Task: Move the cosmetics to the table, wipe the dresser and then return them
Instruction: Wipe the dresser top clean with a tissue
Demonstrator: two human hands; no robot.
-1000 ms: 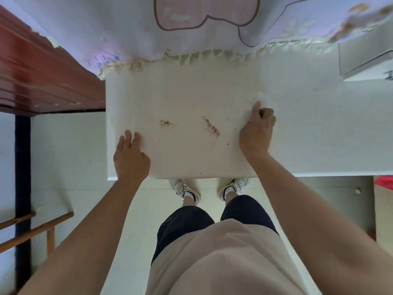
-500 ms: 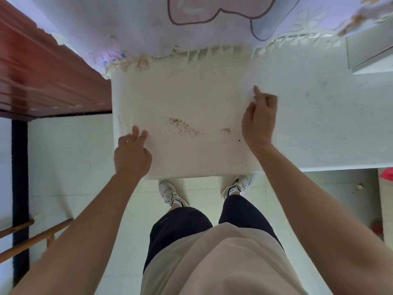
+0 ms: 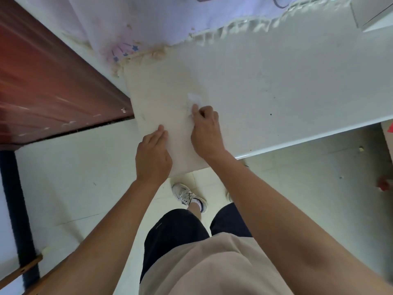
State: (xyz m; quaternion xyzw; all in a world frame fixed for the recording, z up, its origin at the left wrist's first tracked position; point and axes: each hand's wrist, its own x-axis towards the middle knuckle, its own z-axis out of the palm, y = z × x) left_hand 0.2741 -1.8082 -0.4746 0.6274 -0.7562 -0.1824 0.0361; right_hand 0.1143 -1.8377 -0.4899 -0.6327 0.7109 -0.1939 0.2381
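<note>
The white dresser top (image 3: 276, 86) runs across the upper half of the head view. Its left end looks cream and stained along the back edge. My right hand (image 3: 205, 129) pinches a small white wipe (image 3: 193, 98) and presses it on the dresser near the left end. My left hand (image 3: 153, 152) rests with straight fingers on the dresser's front left corner. No cosmetics are in view.
A dark red wooden piece of furniture (image 3: 49, 86) stands to the left of the dresser. A pale printed cloth (image 3: 170, 15) hangs behind it. A white box (image 3: 374, 11) sits at the dresser's far right. Below are the tiled floor (image 3: 308, 188) and my feet.
My right hand has swept the wipe leftward across the dresser, and the brown crumbs seen earlier are gone. The view has swung right and tilted.
</note>
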